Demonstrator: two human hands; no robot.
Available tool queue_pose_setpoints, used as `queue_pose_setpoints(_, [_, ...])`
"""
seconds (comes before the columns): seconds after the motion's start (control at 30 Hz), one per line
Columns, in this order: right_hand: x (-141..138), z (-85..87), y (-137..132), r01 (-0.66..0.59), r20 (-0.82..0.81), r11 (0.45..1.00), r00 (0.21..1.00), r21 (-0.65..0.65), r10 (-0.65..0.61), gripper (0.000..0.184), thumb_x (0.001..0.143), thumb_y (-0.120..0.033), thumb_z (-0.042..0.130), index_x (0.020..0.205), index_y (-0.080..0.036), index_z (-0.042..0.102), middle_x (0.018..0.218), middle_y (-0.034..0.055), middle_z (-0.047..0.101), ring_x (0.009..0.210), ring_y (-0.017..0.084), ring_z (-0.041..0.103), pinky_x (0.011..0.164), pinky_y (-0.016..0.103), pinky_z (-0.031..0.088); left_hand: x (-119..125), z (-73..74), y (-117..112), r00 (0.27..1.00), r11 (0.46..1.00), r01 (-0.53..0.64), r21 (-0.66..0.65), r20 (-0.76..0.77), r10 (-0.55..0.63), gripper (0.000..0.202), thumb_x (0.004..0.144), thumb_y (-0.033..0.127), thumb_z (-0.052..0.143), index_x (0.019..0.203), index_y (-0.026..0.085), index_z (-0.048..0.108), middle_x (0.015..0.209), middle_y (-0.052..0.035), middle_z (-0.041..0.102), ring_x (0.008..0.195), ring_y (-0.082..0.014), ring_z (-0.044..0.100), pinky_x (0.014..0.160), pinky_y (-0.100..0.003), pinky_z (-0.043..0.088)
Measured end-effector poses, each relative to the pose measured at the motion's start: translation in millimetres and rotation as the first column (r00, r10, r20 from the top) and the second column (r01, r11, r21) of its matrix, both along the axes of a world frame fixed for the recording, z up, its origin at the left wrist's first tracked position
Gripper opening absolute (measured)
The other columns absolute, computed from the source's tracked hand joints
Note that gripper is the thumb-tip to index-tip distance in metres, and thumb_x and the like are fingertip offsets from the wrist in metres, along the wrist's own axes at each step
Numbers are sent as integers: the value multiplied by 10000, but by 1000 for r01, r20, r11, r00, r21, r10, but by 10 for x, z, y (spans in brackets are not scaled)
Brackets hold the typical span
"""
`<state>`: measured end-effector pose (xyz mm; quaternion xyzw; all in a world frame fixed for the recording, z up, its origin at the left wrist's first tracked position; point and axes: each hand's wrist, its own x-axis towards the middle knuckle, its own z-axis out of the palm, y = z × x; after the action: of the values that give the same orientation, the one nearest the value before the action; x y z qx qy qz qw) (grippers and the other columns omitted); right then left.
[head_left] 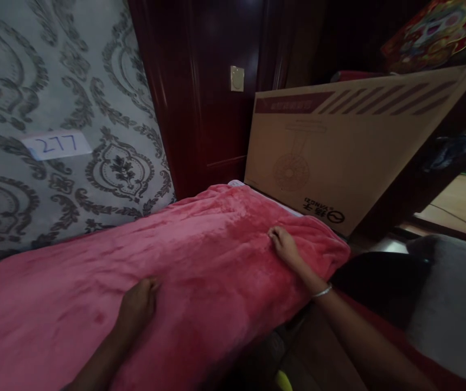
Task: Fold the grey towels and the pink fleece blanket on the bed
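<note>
A plush pink blanket (200,260) lies spread over a long raised surface, with soft folds and darker patches across its pile. On its nearer left part, my left hand (138,304) is closed, fingers curled against the fabric. Farther along, close to the far right end, my right hand (285,245) pinches the blanket with bent fingers; a silver bangle (322,291) circles that wrist. How much cloth is inside either hand is hidden. Beyond the blanket's far edge, a strip of white material (271,200) shows.
Patterned grey wallpaper (122,163) with a paper label (57,145) reading 277 borders the left side. A dark red wooden panel (216,125) stands behind. A large cardboard box (334,146) leans at the far end. Grey plush fabric (456,304) lies at right.
</note>
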<state>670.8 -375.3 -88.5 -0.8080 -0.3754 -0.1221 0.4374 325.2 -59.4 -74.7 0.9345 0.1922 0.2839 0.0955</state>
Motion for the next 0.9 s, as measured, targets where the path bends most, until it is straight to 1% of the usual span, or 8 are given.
queue_pose_setpoints(0.13, [11, -91, -138, -168, -113, 979, 982, -116, 155, 146, 889, -252, 430, 790, -232, 535, 782, 42, 659, 735, 201, 584, 724, 326, 467, 20, -1, -36, 974, 983, 96, -154, -187, -125, 251, 904, 301, 387, 750, 245, 578, 746, -54, 713, 688, -217, 676, 660, -313, 514])
queue_pose_setpoints(0.23, [109, -52, -126, -262, -167, 938, 959, -229, 227, 151, 871, -242, 447, 761, -226, 549, 746, 24, 655, 685, 181, 563, 684, 309, 456, 132, 147, -56, 933, 950, 200, -241, -250, -260, 286, 923, 356, 407, 732, 241, 586, 732, -28, 697, 678, -188, 659, 651, -287, 499])
queue_pose_setpoints(0.43, [453, 304, -7, -121, -126, 969, 987, -214, 95, 145, 845, -280, 510, 842, -206, 636, 860, 62, 714, 787, 212, 621, 768, 347, 489, 326, 539, -115, 921, 940, 270, -210, -228, -316, 319, 926, 472, 458, 800, 218, 604, 802, -31, 676, 696, -177, 617, 654, -300, 482])
queue_pose_setpoints(0.5, [447, 347, 5, -189, -163, 960, 974, -205, 157, 184, 851, -338, 550, 902, -201, 662, 909, 71, 726, 817, 222, 636, 771, 352, 503, 277, 460, -176, 894, 927, 331, -173, -257, -367, 293, 899, 484, 534, 818, 217, 622, 839, -39, 684, 714, -183, 619, 669, -311, 502])
queue_pose_setpoints(0.6, [262, 239, 33, -437, -244, 871, 890, -224, 384, 274, 814, -406, 651, 994, -204, 694, 1009, 79, 732, 899, 241, 656, 810, 363, 525, 127, 132, -238, 896, 930, 359, -79, -251, -367, 248, 886, 458, 602, 943, 231, 683, 990, -68, 730, 856, -218, 675, 778, -347, 554])
queue_pose_setpoints(0.7, [9, 50, 62, -478, -201, 838, 877, -262, 437, 197, 823, -350, 644, 947, -211, 710, 1023, 92, 724, 955, 255, 651, 899, 403, 514, 10, -147, -233, 938, 942, 335, 13, -105, -332, 288, 952, 431, 500, 1048, 256, 706, 1077, -79, 750, 982, -238, 697, 871, -378, 574])
queue_pose_setpoints(0.77, [-113, -17, 47, -415, -163, 874, 909, -252, 385, 166, 871, -296, 560, 898, -213, 701, 984, 99, 721, 939, 251, 647, 907, 410, 510, -19, -156, -240, 945, 946, 325, -6, -31, -325, 307, 971, 413, 448, 1024, 261, 709, 1007, -66, 758, 918, -224, 703, 839, -368, 585])
queue_pose_setpoints(0.9, [-213, 33, -89, -399, -197, 889, 912, -225, 360, 205, 921, -296, 488, 863, -222, 670, 928, 81, 717, 864, 232, 648, 826, 369, 520, -38, 136, -362, 922, 908, 366, -206, -53, -383, 249, 969, 357, 462, 936, 260, 688, 939, -37, 741, 833, -188, 675, 768, -314, 568])
